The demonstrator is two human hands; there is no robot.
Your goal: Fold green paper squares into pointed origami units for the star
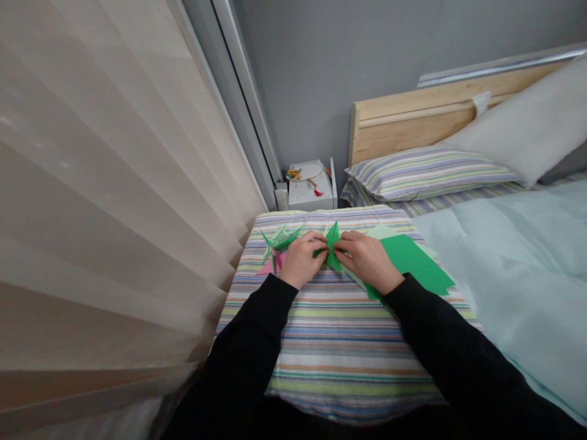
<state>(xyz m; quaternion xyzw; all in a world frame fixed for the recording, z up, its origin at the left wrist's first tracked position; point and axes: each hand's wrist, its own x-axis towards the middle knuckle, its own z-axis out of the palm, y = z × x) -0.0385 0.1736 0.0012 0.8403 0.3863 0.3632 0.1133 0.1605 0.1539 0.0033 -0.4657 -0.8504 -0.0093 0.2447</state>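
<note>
A green folded paper (333, 237) stands between my two hands over the striped cloth, with pointed flaps at its top and bottom. My left hand (303, 256) pinches its left side between thumb and fingers. From the other side my right hand (364, 253) pinches it too, and the fingertips of both hands come close together at its middle. Beyond my left hand lie green and pink folded paper pieces (270, 261), partly covered by that hand. Flat green paper sheets (415, 263) lie under and right of my right hand, with paler green ones among them.
The striped cloth (348, 354) covers the surface before me. A pleated curtain (137, 183) hangs close on the left. Behind stands a small white cabinet (305, 198) with an embroidery-like round piece. A bed with a light blue quilt (504, 244) and striped pillow (431, 174) is right.
</note>
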